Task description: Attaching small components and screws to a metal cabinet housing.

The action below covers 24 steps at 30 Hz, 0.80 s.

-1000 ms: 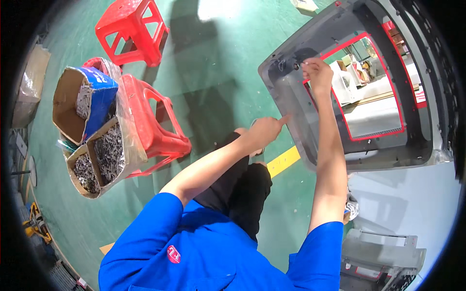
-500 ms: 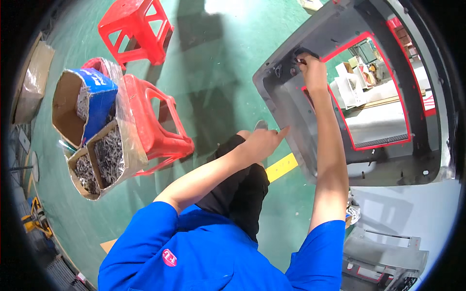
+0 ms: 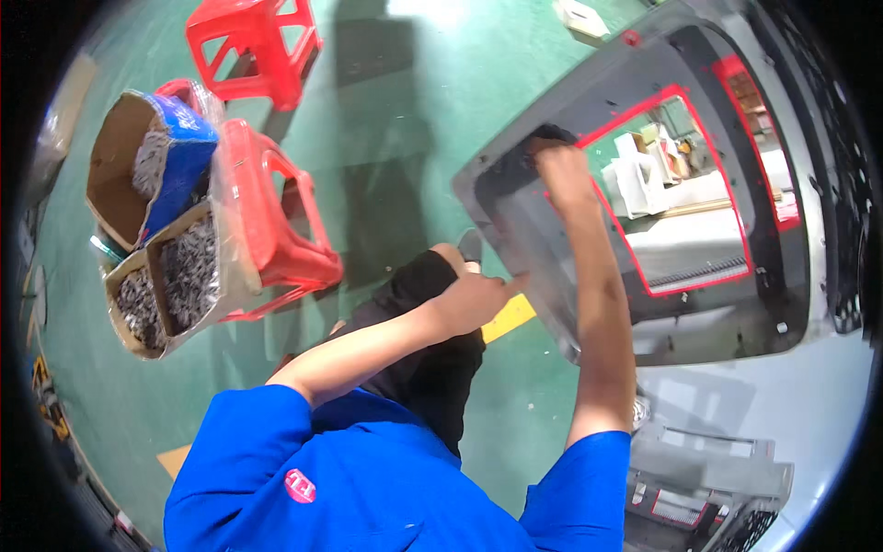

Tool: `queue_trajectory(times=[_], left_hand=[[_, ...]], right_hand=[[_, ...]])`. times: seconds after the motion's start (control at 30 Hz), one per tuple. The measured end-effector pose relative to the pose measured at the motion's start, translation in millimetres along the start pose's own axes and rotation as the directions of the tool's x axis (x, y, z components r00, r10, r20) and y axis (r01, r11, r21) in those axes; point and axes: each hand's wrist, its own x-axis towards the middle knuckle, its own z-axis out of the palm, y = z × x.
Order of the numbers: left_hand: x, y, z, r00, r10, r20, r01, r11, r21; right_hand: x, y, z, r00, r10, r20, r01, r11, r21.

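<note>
A large grey frame (image 3: 644,304) with a red-edged opening (image 3: 685,198) fills the right side, blocking passage there except through the opening itself. The left hand (image 3: 474,296) rests on the frame's lower left edge; the right hand (image 3: 563,175) presses at its upper left corner. To the left, a red stool (image 3: 276,221) carrying cardboard boxes of screws (image 3: 170,276) stands well apart, leaving a wide strip of green floor (image 3: 386,120) between stool and frame.

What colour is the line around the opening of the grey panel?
Red, seen in the head view: the line borders the grey panel opening.
</note>
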Motion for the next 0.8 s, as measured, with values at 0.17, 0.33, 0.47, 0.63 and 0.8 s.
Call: queue_trajectory(times=[0.17,0.33,0.47,0.63,0.8], left_hand=[[-0.9,-0.6,0.1,0.994,0.059,-0.095,-0.051,0.996,0.077],[0.9,1.6,-12.2,0.997,0.059,-0.041,-0.055,0.994,0.090],[-1.0,0.2,1.7,0.988,0.147,-0.052,-0.130,0.962,0.241],[2.6,4.8,7.2,0.994,0.051,-0.099,-0.033,0.984,0.174],[16.5,8.4,-9.5,0.999,0.052,-0.008,-0.050,0.985,0.163]], right_hand=[[3.8,-10.0,-2.0,0.990,-0.134,-0.048,0.124,0.979,-0.161],[1.2,-13.4,-4.7,0.989,-0.146,-0.039,0.135,0.970,-0.200],[0.5,-9.1,3.0,0.989,-0.150,0.012,0.149,0.964,-0.218],[7.1,-9.7,3.3,0.995,-0.089,-0.051,0.073,0.963,-0.259],[2.2,-0.1,6.5,0.995,0.060,-0.082,-0.074,0.980,-0.185]])
